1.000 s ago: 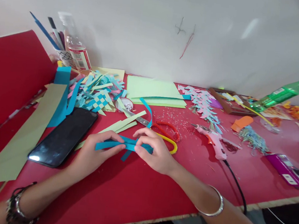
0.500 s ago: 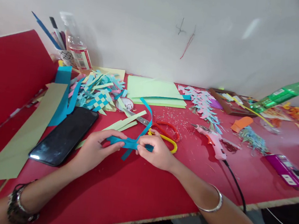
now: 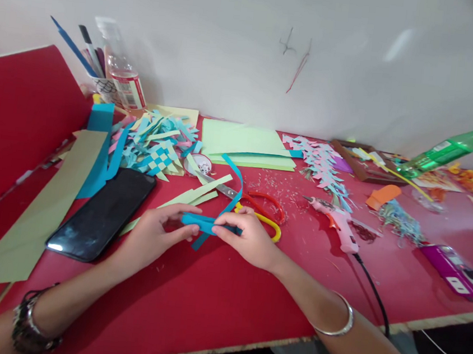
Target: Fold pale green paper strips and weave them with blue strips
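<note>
A folded blue paper strip (image 3: 200, 222) is pinched between both hands above the red table. My left hand (image 3: 161, 231) grips its left end between thumb and fingers. Toward the other end, my right hand (image 3: 247, 237) is closed on the same strip. One loose length of blue paper (image 3: 238, 180) curls up behind, and a short tail points down toward me. Behind my right hand lie scissors (image 3: 275, 232) with red and yellow handles, partly covered by the hand and the curling strip. Pale green paper strips (image 3: 187, 197) rest just beyond my left hand.
A black phone (image 3: 101, 213) lies left of my hands. Behind it is a heap of cut paper strips (image 3: 147, 139). Green sheets (image 3: 244, 139) lie at the back. To the right are a pink glue gun (image 3: 339, 224), a purple box (image 3: 455, 270) and a leaning green bottle (image 3: 451, 149).
My right fingers have shifted slightly left along the folded blue paper. The left end of the paper shows flatter and more compact between the left fingers. Surrounding things stay put.
</note>
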A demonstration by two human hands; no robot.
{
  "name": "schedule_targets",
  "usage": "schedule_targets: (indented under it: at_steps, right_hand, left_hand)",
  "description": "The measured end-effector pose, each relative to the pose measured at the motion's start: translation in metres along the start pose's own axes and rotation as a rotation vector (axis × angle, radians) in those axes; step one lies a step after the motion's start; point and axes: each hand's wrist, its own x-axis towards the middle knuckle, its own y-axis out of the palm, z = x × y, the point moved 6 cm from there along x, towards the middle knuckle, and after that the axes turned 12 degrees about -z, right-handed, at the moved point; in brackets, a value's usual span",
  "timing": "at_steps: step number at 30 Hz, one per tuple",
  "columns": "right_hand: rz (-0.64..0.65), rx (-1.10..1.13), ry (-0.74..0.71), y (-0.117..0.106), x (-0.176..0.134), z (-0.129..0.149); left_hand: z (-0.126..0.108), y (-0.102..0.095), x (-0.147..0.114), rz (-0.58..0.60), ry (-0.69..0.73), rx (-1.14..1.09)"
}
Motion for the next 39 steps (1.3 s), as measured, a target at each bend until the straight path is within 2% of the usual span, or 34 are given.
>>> schedule_targets:
  at_steps: [12,20,31,35,39]
  right_hand:
    - [-0.001,-0.047,0.015,-0.003,0.000,0.000]
    - [0.010,-0.205,-0.116,-0.008,0.001,0.004]
    - [0.024,-0.430,-0.272,-0.005,0.000,0.000]
    - [0.016,-0.361,-0.215,-0.010,0.002,-0.001]
    - [0.062,-0.140,-0.102,-0.015,0.001,-0.002]
  left_hand:
    - [-0.003,-0.003,0.003,0.018,-0.003,0.069]
    - [-0.002,-0.002,0.005,0.107,-0.058,0.063]
    - [-0.003,-0.011,0.008,0.003,-0.147,-0.014]
    - [0.004,-0.013,0.008,-0.021,-0.214,-0.122]
    - [0.009,-0.014,0.009,-0.040,-0.236,-0.176]
